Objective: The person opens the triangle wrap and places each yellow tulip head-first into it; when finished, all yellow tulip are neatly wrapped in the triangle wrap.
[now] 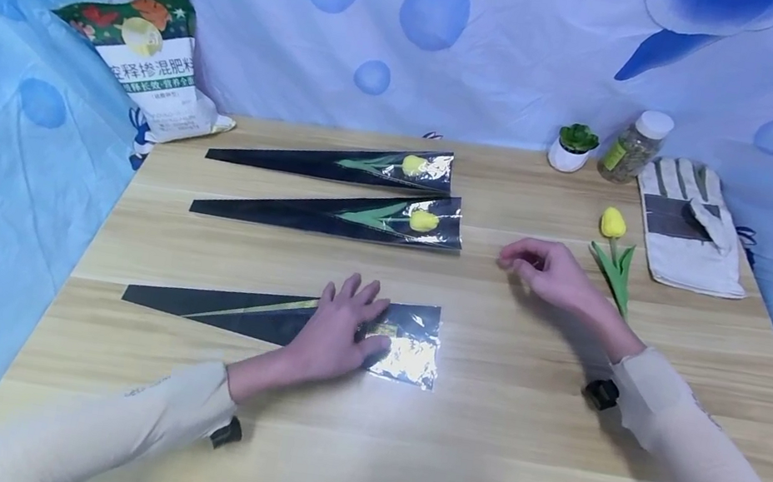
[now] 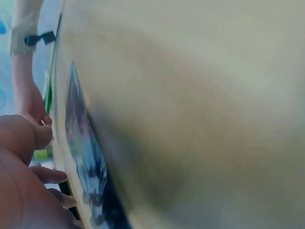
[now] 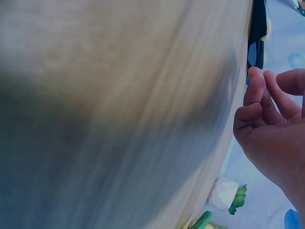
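A flat black flower sleeve (image 1: 411,322) with a clear, shiny wide end lies at the front of the table, a pale gold line running along it. My left hand (image 1: 336,332) rests on the sleeve with fingers spread, covering its middle. In the left wrist view, the sleeve (image 2: 90,162) shows beside the fingers. Over the bare wood, right of the sleeves, hovers my right hand (image 1: 550,274). Its fingers (image 3: 255,88) are loosely bent and hold nothing. Just beyond that wrist lies a loose yellow artificial tulip (image 1: 614,223) with green leaves, its stem end hidden by the forearm.
Two black sleeves, the back one (image 1: 278,161) and the nearer one (image 1: 262,210), each hold a yellow tulip. A fertilizer bag (image 1: 153,82) leans at back left. Back right stand a small potted succulent (image 1: 568,156), a lidded jar (image 1: 629,149) and white-grey gloves (image 1: 690,260).
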Demonstrator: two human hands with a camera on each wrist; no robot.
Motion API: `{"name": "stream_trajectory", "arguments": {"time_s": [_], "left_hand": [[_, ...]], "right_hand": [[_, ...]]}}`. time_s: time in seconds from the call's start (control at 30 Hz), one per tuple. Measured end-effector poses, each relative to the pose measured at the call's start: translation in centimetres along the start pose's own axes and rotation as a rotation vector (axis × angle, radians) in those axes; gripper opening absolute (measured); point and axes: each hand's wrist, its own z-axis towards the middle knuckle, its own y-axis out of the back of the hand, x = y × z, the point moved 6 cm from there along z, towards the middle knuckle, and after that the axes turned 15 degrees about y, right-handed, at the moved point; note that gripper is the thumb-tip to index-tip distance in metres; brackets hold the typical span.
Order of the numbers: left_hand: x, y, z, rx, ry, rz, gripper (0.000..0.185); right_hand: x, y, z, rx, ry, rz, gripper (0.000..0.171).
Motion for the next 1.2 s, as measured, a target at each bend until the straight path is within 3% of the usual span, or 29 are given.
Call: {"name": "stream_trajectory", "arguments": {"time_s": [0.27,0.47,0.9,1.2], "left_hand": [[0.5,-0.9,-1.0,-0.103,-0.047,0.054,0.057],[0.9,-1.2,-1.2,-0.159,-0.069,0.027,0.051],[1.6,-1.7,-1.3,-0.180,-0.053,-0.076,0.039],[2.1,-1.5,-1.4,-0.166,-0.051,-0.270,0.035]], "right_hand": [[0.1,0.1,-0.7,-0.007,-0.012,0.005,0.024],[0.7,-0.5,-1.0,0.012,0.013,-0.004,0.024],[0.8,-0.9,-1.8,0.019,0.066,0.008,0.023],[0.8,-1.2,-2.3,0.019,0.072,-0.009,0.021]]}}
